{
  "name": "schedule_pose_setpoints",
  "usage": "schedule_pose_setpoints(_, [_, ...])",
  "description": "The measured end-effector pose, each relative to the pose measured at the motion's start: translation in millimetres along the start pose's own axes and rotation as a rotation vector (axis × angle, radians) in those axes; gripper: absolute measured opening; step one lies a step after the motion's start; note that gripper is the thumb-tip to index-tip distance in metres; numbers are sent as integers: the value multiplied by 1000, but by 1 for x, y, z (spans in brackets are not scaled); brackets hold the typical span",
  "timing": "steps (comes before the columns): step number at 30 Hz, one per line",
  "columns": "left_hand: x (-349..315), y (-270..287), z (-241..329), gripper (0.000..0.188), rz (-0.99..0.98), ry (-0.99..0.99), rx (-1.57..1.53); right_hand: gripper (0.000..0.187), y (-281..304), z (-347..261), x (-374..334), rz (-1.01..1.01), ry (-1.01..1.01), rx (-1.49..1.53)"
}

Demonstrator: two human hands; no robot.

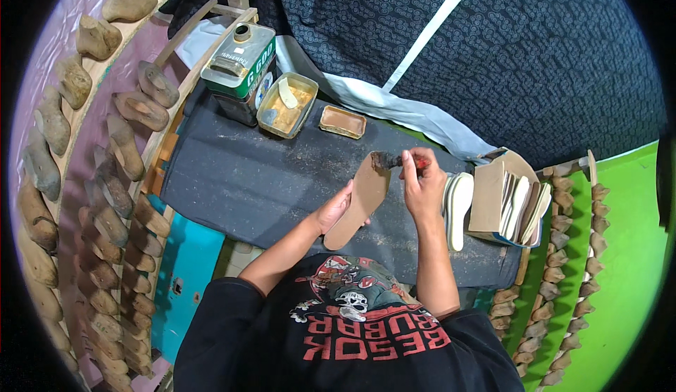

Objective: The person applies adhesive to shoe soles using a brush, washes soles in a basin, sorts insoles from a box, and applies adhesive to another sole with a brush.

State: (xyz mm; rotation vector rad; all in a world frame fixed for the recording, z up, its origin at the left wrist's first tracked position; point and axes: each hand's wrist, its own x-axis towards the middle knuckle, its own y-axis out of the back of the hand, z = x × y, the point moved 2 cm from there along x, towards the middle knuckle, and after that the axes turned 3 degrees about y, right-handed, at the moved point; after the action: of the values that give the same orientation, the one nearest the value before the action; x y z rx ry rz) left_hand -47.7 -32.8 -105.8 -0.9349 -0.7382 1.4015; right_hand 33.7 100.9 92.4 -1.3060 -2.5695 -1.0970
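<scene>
My left hand (334, 211) is closed around a brown, sole-shaped insole board (361, 200), held tilted above the table with its broad end pointing away from me. In my right hand (423, 189) is a small brush with a red handle (421, 162), pinched between the fingers. The dark brush tip touches the far end of the board, where a darker, wet-looking patch shows. Right of that hand lies a stack of cream-coloured soles (459, 205).
A dark cloth covers the table (211, 173). At its back stand a metal can (241, 68), an open glue-stained tub (289, 103) and a shallow brown tray (342, 122). A cardboard box (488, 196) of soles stands at right. Racks of wooden shoe lasts (125, 149) flank both sides.
</scene>
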Motion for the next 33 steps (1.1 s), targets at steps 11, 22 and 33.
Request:
schedule_pose_setpoints(11, [7,2,2,66,71,-85,2,16,-3,-11,-20,-181,74,-49])
schedule_pose_setpoints(22, [9,0,-5,62,-54,-42,-59,13,-3,-6,-3,-150,242,-52])
schedule_pose_setpoints(33, [8,-8,4,61,43,-46,-90,18,-6,43,-6,-24,-67,197])
